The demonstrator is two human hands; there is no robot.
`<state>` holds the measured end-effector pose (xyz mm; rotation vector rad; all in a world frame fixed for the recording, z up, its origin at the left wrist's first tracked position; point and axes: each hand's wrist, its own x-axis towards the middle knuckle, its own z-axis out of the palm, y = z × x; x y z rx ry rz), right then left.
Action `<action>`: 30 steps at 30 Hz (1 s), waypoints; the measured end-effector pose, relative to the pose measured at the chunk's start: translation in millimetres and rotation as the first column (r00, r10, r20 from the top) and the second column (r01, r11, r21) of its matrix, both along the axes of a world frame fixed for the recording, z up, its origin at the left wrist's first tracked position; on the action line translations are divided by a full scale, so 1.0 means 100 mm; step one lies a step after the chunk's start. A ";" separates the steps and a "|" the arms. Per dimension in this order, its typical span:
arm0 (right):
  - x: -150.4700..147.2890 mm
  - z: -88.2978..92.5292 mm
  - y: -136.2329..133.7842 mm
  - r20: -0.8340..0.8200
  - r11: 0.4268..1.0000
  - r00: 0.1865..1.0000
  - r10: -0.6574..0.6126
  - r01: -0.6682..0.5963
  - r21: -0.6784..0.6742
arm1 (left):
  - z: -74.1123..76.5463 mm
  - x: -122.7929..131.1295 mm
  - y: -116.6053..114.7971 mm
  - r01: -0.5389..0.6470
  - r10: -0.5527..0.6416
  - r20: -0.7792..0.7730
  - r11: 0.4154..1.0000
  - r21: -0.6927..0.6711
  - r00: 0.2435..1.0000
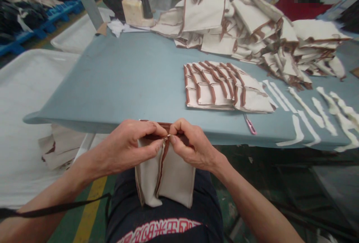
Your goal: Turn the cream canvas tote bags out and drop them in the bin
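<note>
Over my lap hangs a cream fabric piece point(178, 175) with brown binding along its edges. My left hand point(134, 144) pinches its upper edge near the middle, where a brown seam runs down. Right beside it, my right hand point(193, 145) pinches the same edge, thumb and forefinger closed. The fingertips of both hands nearly meet at a small pale bit of the edge, too small to make out. A stack of similar cream pieces with brown binding point(218, 86) lies on the blue-covered table point(120, 74) ahead.
A large heap of cream and brown pieces point(204, 11) covers the table's back. A small pink tool point(250, 125) lies near the front edge, left of several white strips point(305, 104). White bins point(33, 74) stand at left. Beyond the heap is a person in red point(303, 9).
</note>
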<state>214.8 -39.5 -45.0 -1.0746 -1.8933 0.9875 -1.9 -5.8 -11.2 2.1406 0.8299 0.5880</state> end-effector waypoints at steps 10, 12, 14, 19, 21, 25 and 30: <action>-0.02 0.04 -0.02 0.082 0.995 0.997 0.004 -0.011 0.094 | 0.01 0.07 -0.04 -0.057 0.059 -0.033 0.998 0.040 0.998; -0.02 0.03 -0.01 0.106 0.993 0.994 -0.007 -0.006 0.121 | -0.01 0.08 -0.06 -0.087 0.090 -0.028 0.993 0.083 0.996; -0.03 0.02 0.00 0.126 0.986 0.992 -0.020 -0.001 0.164 | -0.03 0.08 -0.08 -0.112 0.115 -0.021 0.989 0.101 0.993; -0.04 0.00 0.01 0.143 0.980 0.988 -0.050 0.021 0.196 | -0.07 0.05 -0.07 -0.131 0.132 -0.001 0.987 0.092 0.991; -0.04 0.00 0.00 0.129 0.987 0.991 -0.038 0.017 0.159 | -0.10 0.04 -0.07 -0.110 0.109 0.021 0.989 0.101 0.994; -0.02 0.01 0.00 0.087 0.993 0.996 -0.030 0.020 0.115 | -0.12 0.03 -0.07 -0.077 0.070 0.054 0.988 0.136 0.996; 0.00 0.06 0.05 0.135 0.994 0.991 0.024 -0.038 0.104 | -0.10 0.02 -0.07 -0.028 0.016 0.073 0.985 0.169 0.997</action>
